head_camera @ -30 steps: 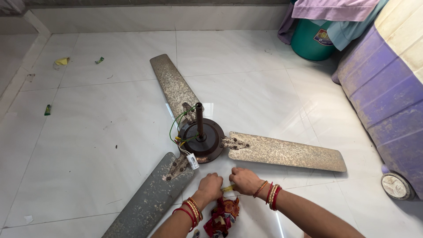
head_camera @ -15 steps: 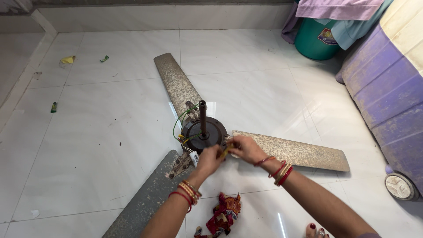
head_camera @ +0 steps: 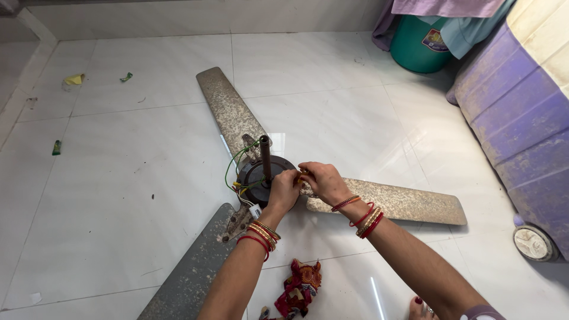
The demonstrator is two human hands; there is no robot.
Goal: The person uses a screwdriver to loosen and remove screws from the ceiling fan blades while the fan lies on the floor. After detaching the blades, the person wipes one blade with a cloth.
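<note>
- Three dusty, speckled blades spread from the ceiling fan (head_camera: 261, 178) on the floor, rod upright.
- Left hand (head_camera: 283, 191) and right hand (head_camera: 320, 181), fingers curled, pinch something small at its dark hub.

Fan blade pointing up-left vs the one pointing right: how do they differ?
The up-left blade lies fully in view, away from both hands; the right blade has its hub end covered by the right hand and left hand. The up-left blade runs diagonally, the right blade nearly level. Both are beige, grime-speckled, flat on the white floor.
</note>
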